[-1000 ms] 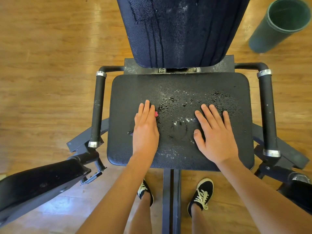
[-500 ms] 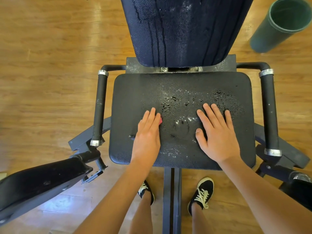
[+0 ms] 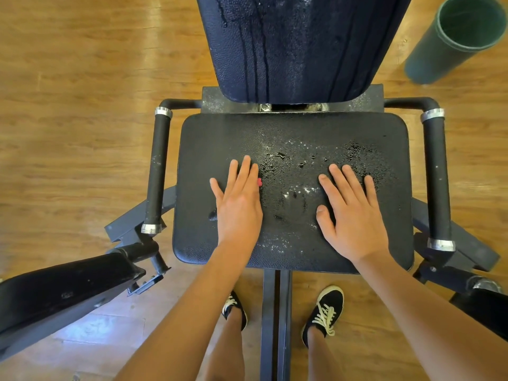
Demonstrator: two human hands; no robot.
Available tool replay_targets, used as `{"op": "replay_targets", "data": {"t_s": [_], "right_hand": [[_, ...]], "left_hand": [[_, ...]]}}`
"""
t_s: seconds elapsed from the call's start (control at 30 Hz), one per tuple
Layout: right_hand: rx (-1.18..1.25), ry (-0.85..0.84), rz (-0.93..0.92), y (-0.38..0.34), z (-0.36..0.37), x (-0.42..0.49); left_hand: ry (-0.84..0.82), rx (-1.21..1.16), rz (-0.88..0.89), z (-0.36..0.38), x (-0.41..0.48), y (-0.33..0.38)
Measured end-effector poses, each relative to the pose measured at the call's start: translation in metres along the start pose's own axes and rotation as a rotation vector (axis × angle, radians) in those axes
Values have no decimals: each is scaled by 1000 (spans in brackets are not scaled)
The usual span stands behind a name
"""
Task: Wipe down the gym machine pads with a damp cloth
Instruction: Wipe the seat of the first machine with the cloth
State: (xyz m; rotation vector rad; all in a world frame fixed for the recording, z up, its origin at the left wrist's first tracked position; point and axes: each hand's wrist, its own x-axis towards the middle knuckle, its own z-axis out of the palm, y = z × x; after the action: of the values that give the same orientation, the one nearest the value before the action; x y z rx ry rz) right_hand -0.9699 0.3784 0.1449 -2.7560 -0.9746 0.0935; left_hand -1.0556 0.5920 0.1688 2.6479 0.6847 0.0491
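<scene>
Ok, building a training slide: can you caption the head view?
Left hand and right hand lie flat on the wet black seat pad, drip-streaked back pad above.

Showed two hands, a left hand (image 3: 239, 207) and a right hand (image 3: 354, 215); one seat pad (image 3: 297, 127); one back pad (image 3: 302, 45); two side handles (image 3: 158, 171) (image 3: 437, 182); two shoes (image 3: 233, 306) (image 3: 327, 309); one green bin (image 3: 450, 42); one scrap of red cloth (image 3: 259, 182).

Small pink thing (image 3: 259, 182) peeked from under left grip (image 3: 239, 204), mid-frame; rest hidden, kind not tellable. Back pad (image 3: 297, 45) cut by top edge. Green bin (image 3: 453, 42) cropped at upper right. Arm pad (image 3: 60, 295) ran off lower left edge; another pad (image 3: 483, 309) off lower right. Left shoe (image 3: 232, 303) partly behind forearm. Seat pad (image 3: 291, 133) unseen beneath left grip and right grip (image 3: 354, 215).
</scene>
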Motion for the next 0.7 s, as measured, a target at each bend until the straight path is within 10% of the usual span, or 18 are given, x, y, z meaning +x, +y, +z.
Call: {"op": "replay_targets", "data": {"t_s": [0.7], "right_hand": [[17, 33, -13, 1, 2, -1]], "left_hand": [[76, -128, 108, 7, -62, -13]]}}
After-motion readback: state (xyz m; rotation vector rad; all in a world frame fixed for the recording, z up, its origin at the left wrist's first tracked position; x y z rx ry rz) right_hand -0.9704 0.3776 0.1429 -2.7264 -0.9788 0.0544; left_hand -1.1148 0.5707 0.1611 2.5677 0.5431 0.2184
